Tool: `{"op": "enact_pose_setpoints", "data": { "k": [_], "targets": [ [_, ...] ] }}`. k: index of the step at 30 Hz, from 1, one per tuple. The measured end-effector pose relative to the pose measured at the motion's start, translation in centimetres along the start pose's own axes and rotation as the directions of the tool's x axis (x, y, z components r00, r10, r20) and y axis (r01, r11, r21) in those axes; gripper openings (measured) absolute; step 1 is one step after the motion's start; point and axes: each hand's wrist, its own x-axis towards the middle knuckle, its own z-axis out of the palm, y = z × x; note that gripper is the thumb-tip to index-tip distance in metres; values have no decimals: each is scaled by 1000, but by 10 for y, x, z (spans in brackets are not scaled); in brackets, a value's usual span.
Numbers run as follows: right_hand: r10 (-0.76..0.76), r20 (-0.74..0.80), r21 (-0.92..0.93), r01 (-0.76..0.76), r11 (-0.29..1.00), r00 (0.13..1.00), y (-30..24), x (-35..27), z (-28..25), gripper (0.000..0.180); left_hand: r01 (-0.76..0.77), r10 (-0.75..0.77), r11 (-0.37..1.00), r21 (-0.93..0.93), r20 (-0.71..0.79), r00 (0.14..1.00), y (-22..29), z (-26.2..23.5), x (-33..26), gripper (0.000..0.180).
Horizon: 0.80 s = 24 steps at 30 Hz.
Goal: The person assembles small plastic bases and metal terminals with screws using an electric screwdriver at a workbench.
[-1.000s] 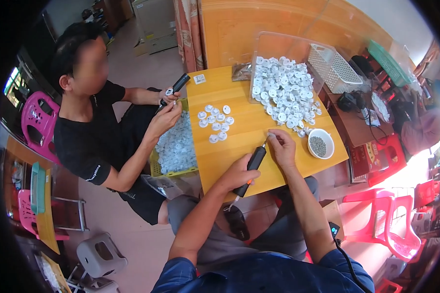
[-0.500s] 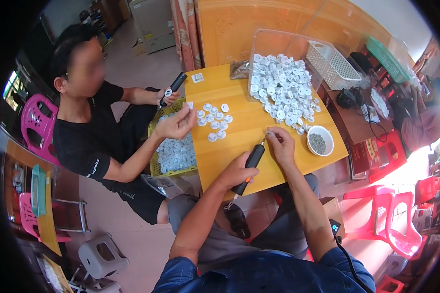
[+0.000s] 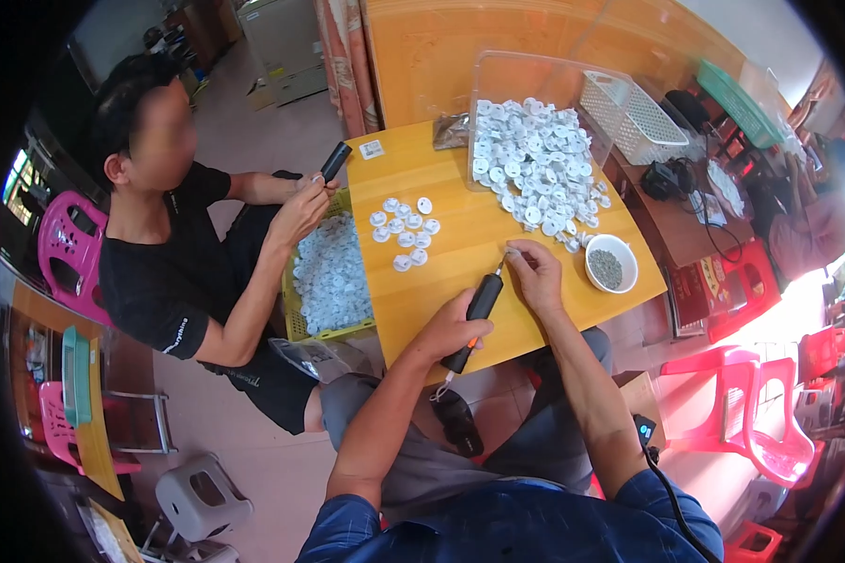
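Observation:
My left hand (image 3: 453, 328) is wrapped round a black electric screwdriver (image 3: 484, 298), its bit pointing up and away toward my right fingertips. At that tip, my right hand (image 3: 537, 274) pinches something small, most likely a screw, though it is too tiny to make out. Just right of this hand stands a white bowl (image 3: 633, 272) of small grey screws (image 3: 605, 269). Farther off, a heap of white round plastic parts (image 3: 535, 159) spills out of a clear plastic bin (image 3: 474, 103). Several similar white discs (image 3: 404, 220) lie grouped on the left of the yellow table (image 3: 451, 263).
On the left sits a co-worker (image 3: 174, 216) holding another black screwdriver (image 3: 336, 161). A yellow crate (image 3: 294, 324) full of white parts is between us. A white basket (image 3: 634, 117) stands on the side table. Pink chairs (image 3: 751, 413) are at my right.
The co-worker's near hand has moved back to join the other hand at their screwdriver. My own hands stay nearly in place, with the screwdriver tip still at my right fingertips.

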Motion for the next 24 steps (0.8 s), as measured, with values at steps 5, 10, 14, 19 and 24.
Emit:
{"op": "enact_pose_setpoints", "data": {
  "k": [5,10,14,19,24],
  "targets": [
    [-6,3,-18,6,1000,1000,-3,0,3,13,-3,3,1000,5,-8,1000,-1,-3,0,54],
    [9,1,19,-9,1000,1000,1,0,3,14,11,-11,1000,-12,0,1000,6,1,-4,54],
    [-3,4,30,3,1000,1000,-1,0,3,14,14,-14,999,-34,2,1000,5,0,-3,58],
    [-9,3,47,9,999,1000,-1,0,2,14,1,-1,999,-37,13,1000,2,1,-1,58],
    [1,10,16,-1,1000,1000,-2,0,1,15,3,-2,999,-50,23,1000,2,-1,-2,58]
  ]
}}
